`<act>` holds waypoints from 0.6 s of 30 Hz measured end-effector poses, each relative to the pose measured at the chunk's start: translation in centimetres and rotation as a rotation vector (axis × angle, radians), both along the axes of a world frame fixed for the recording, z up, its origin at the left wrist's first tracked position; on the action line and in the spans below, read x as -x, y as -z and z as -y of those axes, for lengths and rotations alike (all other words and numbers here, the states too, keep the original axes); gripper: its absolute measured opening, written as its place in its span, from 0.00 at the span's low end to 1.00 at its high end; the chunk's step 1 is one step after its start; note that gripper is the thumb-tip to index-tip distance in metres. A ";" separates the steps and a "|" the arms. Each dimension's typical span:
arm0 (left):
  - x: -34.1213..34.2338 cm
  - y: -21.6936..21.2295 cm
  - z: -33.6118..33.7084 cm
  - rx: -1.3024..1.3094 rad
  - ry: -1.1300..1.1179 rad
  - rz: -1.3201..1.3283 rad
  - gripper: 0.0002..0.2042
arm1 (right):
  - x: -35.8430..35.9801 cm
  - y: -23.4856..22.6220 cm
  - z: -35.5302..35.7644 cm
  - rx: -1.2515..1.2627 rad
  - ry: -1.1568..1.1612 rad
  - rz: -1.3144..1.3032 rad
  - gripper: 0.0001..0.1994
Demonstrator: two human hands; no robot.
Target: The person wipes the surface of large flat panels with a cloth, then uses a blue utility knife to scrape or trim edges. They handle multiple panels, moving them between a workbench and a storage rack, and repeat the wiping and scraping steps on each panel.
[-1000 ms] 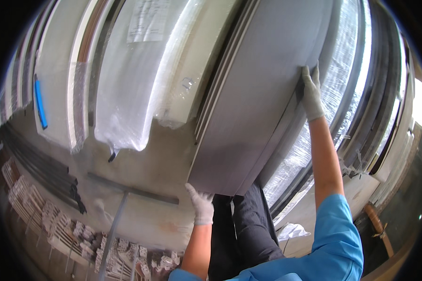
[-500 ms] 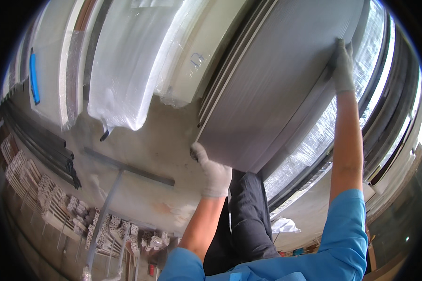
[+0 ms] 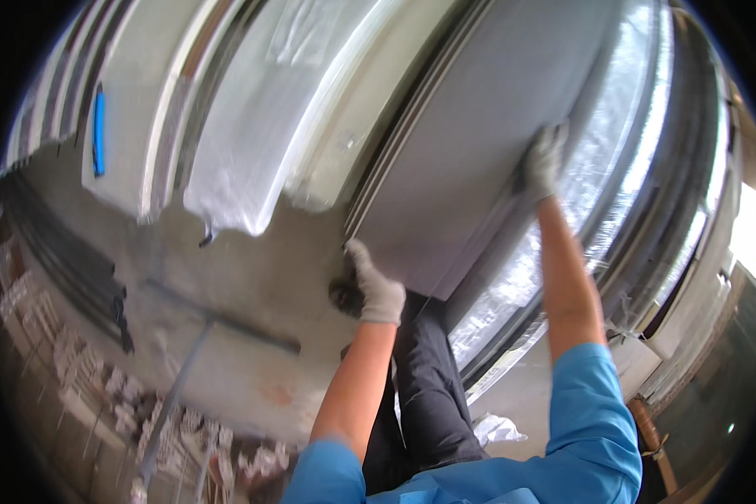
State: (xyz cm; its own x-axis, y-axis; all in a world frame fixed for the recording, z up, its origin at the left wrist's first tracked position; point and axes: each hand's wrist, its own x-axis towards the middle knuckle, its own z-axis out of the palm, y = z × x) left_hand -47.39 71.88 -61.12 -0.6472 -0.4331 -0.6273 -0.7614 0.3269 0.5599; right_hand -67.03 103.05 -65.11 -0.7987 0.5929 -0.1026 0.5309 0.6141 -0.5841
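A long grey door-like panel (image 3: 487, 134) leans in front of me, its lower end just above my legs. At its lower left corner is my left hand (image 3: 376, 290), in a pale work glove with a dark palm, thumb along the edge and fingers closed round it. Higher up, my right hand (image 3: 543, 164), gloved the same way and a little blurred, grips the panel's right-hand edge. Behind the panel's left edge, thin edges of more panels (image 3: 416, 118) show. Plastic-wrapped panels (image 3: 584, 168) stand right beside it on the right.
More wrapped pale panels (image 3: 260, 134) lean in a row at the left, one with a blue strip (image 3: 99, 134). Dark long profiles (image 3: 67, 260) lie at far left. A metal T-shaped bar (image 3: 214, 317) and bundled pale profiles (image 3: 84, 370) are at lower left. Crumpled plastic (image 3: 497, 428) lies by my legs.
My right hand has moved down and left along the panel's edge. My left hand stays near the lower corner, and the view has shifted. A dark shoe now shows beside the left hand.
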 end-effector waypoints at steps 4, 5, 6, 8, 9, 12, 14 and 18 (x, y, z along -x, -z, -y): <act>1.3 -1.4 1.2 -1.231 -0.900 -0.058 0.53 | -7.1 -3.5 4.1 0.243 0.030 0.248 0.36; 1.5 -2.3 2.0 -1.182 -0.865 0.072 0.56 | -8.8 -4.7 4.9 0.208 -0.043 0.258 0.36; 1.4 -3.3 3.3 -0.945 -0.678 0.287 0.60 | -10.6 -6.1 5.3 0.196 -0.105 0.313 0.38; 0.5 -5.5 5.8 -0.829 -0.564 0.434 0.59 | -14.6 -8.9 5.7 0.185 -0.267 0.441 0.39; -0.9 -6.8 7.6 -0.860 -0.431 0.394 0.56 | -16.5 -10.1 5.9 0.158 -0.319 0.499 0.38; -5.6 -10.4 12.9 -0.722 -0.284 0.354 0.49 | -21.3 -13.8 5.7 0.328 -0.432 0.740 0.31; -9.3 -12.7 16.6 -0.574 -0.288 0.336 0.43 | -24.0 -16.2 5.5 0.314 -0.570 0.811 0.26; -15.7 -18.6 23.9 -0.473 -0.287 0.325 0.35 | -26.0 -22.1 4.9 0.360 -0.607 0.816 0.25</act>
State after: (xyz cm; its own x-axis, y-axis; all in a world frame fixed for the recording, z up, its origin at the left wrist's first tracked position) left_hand -31.65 47.97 -42.56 -0.2917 -0.1888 -0.9377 -0.9369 -0.1411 0.3198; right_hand -41.04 98.17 -43.05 -0.5606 -0.0503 -0.8266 0.5068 0.7685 -0.3905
